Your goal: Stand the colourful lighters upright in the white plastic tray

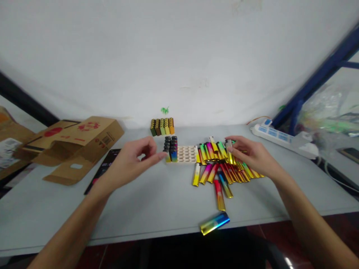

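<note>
A pile of shiny multicoloured lighters (221, 164) lies on the grey table (157, 201). My right hand (252, 157) rests on the pile's right side, fingers pinched on one gold lighter (230, 151) held upright. A pale tray (186, 154) with rows of holes sits left of the pile, with several lighters (171, 148) standing in its left end. My left hand (131, 160) hovers just left of the tray, fingers loosely curled and apart, holding nothing. One blue-and-gold lighter (214, 223) lies alone near the table's front edge.
A row of green, brown and yellow lighters (162, 127) stands by the white wall. An open cardboard box (75, 145) and a dark flat device (103, 168) lie at the left. A white power strip (280, 138) lies at the right, beside a blue metal frame (316, 78).
</note>
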The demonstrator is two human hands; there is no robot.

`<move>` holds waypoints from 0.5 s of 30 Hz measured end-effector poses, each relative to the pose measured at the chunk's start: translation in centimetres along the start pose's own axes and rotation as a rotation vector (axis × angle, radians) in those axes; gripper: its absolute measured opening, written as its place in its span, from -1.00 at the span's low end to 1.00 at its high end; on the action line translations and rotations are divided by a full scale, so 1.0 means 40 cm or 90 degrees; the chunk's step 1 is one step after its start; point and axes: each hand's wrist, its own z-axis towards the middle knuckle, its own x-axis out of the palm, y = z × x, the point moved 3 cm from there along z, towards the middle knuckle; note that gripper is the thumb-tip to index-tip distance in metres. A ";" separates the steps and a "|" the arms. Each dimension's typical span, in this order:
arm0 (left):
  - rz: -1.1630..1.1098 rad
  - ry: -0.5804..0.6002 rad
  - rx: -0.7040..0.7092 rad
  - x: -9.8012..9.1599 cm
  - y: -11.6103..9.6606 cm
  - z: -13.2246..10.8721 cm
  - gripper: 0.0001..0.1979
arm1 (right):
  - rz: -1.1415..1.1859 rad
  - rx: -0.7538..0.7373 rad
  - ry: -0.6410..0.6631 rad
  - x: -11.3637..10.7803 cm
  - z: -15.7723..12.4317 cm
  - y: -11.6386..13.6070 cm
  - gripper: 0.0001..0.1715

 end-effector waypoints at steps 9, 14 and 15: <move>0.172 0.299 0.445 0.335 -0.205 -0.209 -0.62 | 0.057 0.161 -0.004 0.033 -0.145 -0.051 -0.40; 0.155 0.276 0.437 0.341 -0.170 -0.190 -0.66 | 0.062 0.205 -0.117 0.037 -0.172 -0.087 -0.29; 0.149 0.281 0.440 0.337 -0.164 -0.181 -0.66 | 0.036 0.205 -0.138 0.037 -0.173 -0.092 -0.28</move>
